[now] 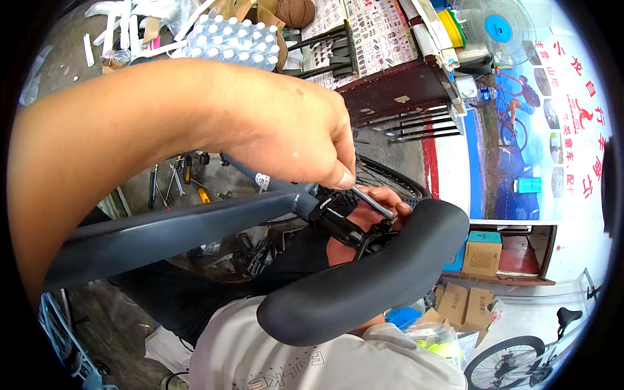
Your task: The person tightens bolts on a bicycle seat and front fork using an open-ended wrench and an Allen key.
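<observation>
My left hand [302, 133] reaches in from the left over a dark grey bicycle frame [188, 224]. Its thumb and fingers pinch a silver metal rod, which looks like a hex key [374, 203]. The rod's far end meets the clamp [382, 233] beneath a black saddle [370, 279]. Below that rod, my right hand [383, 196] curls around the clamp area from behind, its fingertips close to the rod's end. The black seatpost [341, 224] and the saddle hide much of my right palm and forearm.
Several hand tools [179, 179] lie on the floor past the frame. A bicycle wheel [370, 170] stands behind my hands. Farther off are a pack of bottles [231, 42], a dark wooden table [403, 91] and a fan [497, 29]. Cardboard boxes [465, 304] and another bicycle [513, 361] are at lower right.
</observation>
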A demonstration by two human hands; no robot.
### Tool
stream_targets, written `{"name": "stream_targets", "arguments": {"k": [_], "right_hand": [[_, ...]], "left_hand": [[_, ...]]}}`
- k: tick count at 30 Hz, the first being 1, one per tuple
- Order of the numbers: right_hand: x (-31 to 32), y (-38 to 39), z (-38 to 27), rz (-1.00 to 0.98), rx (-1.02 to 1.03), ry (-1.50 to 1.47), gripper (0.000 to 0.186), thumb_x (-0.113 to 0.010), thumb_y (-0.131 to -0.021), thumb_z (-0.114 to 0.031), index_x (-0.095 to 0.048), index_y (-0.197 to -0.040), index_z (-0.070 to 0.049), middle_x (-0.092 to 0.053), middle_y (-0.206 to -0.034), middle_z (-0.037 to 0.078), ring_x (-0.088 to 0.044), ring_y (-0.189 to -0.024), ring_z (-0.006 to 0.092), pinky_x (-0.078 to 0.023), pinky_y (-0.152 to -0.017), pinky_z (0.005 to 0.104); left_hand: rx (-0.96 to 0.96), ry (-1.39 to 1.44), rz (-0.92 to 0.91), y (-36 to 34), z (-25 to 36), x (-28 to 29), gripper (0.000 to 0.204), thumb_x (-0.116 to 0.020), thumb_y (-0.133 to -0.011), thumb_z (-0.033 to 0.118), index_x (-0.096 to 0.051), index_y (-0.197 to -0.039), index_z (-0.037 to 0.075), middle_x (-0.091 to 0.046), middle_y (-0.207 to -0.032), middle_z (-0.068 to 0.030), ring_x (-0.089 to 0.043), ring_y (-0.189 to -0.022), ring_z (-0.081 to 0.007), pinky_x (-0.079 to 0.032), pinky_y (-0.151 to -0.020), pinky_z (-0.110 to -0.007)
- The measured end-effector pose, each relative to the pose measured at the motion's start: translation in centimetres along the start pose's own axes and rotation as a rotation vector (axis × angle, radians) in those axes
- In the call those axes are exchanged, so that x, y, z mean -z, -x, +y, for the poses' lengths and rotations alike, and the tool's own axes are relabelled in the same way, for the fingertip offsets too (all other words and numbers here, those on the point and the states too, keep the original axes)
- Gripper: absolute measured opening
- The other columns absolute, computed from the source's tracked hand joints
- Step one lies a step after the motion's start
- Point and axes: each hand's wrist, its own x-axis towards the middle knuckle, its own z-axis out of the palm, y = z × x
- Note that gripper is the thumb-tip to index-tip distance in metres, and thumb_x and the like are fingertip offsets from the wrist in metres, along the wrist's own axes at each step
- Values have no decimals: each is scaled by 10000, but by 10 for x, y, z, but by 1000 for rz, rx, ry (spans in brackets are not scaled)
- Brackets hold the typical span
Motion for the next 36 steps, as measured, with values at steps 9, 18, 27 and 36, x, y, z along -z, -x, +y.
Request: {"name": "stream_targets", "arguments": {"k": [9,18,27,36], "right_hand": [[-8,4,20,169,125,-83,374,-689,-954,-207,-506,-1264,-107,-595,-1092,183,-642,-1029,315,-542,-956,483],[-3,-4,25,-108,210,-11,237,-604,-998,-228,-460,-1173,-160,-592,-1086,148,-623,-1059,302,-524,-976,485],[1,-9,0,60,-37,-172,161,-622,-992,-155,-524,-1084,-66,-630,-1046,181,-645,-965,287,-556,-851,408],[14,-16,0,-57,-227,-446,304,-628,-988,-166,-593,-1208,40,-632,-1151,136,-659,-995,167,-561,-897,319]], "left_hand": [[48,-35,-180,4,8,-2,359,-655,-964,246,-702,-1260,48,-761,-989,-120,-702,-867,-209,-535,-800,-353],[100,-45,-377,12,22,-4,483,-597,-1001,291,-551,-1458,144,-729,-1019,-151,-694,-896,-262,-532,-837,-395],[-35,-287,-169,-2,16,-28,426,-456,-1049,404,-606,-1306,100,-697,-1102,-234,-659,-1057,-394,-489,-921,-491],[410,-553,117,-25,37,-41,719,-305,-1058,537,-716,-814,0,-686,-809,-272,-652,-846,-492,-493,-811,-568]]}}
